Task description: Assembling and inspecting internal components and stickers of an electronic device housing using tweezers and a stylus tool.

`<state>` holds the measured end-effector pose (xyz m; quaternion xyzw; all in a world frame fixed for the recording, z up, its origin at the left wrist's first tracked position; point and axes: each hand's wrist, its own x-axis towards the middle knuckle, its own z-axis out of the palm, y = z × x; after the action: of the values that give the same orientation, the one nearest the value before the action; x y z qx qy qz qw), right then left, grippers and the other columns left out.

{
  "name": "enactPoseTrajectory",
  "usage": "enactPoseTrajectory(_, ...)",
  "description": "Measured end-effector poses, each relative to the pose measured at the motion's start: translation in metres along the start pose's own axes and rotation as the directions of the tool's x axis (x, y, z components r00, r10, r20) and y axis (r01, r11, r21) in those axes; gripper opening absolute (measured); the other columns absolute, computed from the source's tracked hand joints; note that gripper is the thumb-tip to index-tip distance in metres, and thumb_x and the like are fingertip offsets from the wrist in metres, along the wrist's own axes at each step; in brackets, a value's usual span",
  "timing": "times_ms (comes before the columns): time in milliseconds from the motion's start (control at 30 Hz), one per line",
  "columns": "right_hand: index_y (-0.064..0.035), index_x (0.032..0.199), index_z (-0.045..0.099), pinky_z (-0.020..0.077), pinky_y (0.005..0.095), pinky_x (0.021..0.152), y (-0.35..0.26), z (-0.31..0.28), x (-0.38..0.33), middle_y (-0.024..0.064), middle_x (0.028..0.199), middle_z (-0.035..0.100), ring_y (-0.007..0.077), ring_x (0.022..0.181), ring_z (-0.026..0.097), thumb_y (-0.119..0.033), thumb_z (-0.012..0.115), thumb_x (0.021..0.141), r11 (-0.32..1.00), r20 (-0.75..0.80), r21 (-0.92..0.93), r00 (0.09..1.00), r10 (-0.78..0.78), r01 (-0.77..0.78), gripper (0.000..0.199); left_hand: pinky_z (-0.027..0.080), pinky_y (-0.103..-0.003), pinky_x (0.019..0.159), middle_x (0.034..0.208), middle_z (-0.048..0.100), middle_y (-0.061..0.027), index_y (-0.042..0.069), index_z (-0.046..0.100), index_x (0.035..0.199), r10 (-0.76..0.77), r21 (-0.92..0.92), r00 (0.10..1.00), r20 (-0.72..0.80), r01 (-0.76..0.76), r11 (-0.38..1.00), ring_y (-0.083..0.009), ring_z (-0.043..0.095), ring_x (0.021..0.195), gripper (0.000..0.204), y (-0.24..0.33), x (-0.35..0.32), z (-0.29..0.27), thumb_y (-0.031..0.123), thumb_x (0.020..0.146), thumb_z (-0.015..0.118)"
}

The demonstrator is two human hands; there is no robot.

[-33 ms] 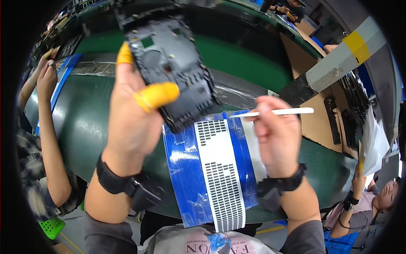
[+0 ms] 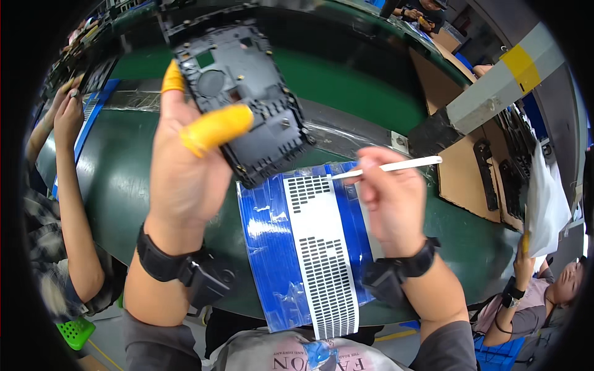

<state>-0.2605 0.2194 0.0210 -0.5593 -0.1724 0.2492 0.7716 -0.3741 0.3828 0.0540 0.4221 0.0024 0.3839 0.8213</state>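
My left hand (image 2: 189,164), with yellow finger cots on thumb and a finger, grips a black plastic device housing (image 2: 238,77). It is held up and tilted beyond the sheet, its ribbed, cut-out inner side showing. My right hand (image 2: 393,195) pinches a slim white pen-like tool (image 2: 411,164). The tool's thin tip points left, at the upper right corner of a white sheet (image 2: 318,226) bearing rows of small black rectangular stickers; whether it touches cannot be told. Under the sheet lies a blue ribbed board (image 2: 263,247) covered in clear tape.
The green worktop (image 2: 124,161) borders a green belt (image 2: 346,93) behind a metal rail. A grey post (image 2: 495,86) with yellow tape and a cardboard box (image 2: 467,176) holding black parts stand at right. Co-workers are at left, far right and back.
My left hand and the black housing have shifted slightly left. My right hand has moved left, bringing the white tool's tip down to the corner of the sticker sheet.
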Motion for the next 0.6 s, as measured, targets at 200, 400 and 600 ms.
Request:
enactPoseTrajectory(200, 0.0053, 0.088, 0.055, 0.0362, 0.0146, 0.044, 0.023, -0.003, 0.003, 0.0055, 0.066, 0.057, 0.0053, 0.052, 0.05, 0.001, 0.056, 0.074, 0.992, 0.042, -0.114, 0.997, 0.061, -0.056, 0.015, 0.04, -0.035, 0.084, 0.103, 0.052, -0.0074, 0.005, 0.045, 0.107, -0.025, -0.174, 0.982, -0.188, -0.009, 0.985, -0.0199, 0.05, 0.096, 0.026, 0.01, 0.006, -0.02, 0.012, 0.082, 0.045)
enactPoseTrajectory(400, 0.006, 0.089, 0.055, 0.0353, 0.0145, 0.044, 0.024, -0.006, 0.004, 0.0059, 0.067, 0.057, 0.0051, 0.053, 0.051, 0.001, 0.055, 0.074, 0.985, 0.063, -0.153, 0.994, 0.092, -0.081, 0.015, 0.039, -0.036, 0.085, 0.109, 0.05, -0.0099, 0.002, 0.044, 0.108, -0.036, -0.324, 0.998, -0.049, 0.018, 0.946, -0.0218, 0.049, 0.097, 0.028, 0.004, 0.003, -0.026, 0.017, 0.085, 0.042)
enactPoseTrajectory(600, 0.0064, 0.09, 0.055, 0.0343, 0.0149, 0.045, 0.024, -0.007, 0.003, 0.0071, 0.068, 0.058, 0.005, 0.052, 0.048, 0.001, 0.054, 0.075, 0.983, 0.069, -0.173, 0.995, 0.067, -0.054, 0.016, 0.041, -0.033, 0.083, 0.105, 0.049, -0.0083, 0.003, 0.04, 0.11, -0.057, -0.262, 0.959, -0.279, -0.018, 0.965, -0.0194, 0.051, 0.093, 0.027, -0.011, 0.001, -0.018, 0.015, 0.086, 0.041)
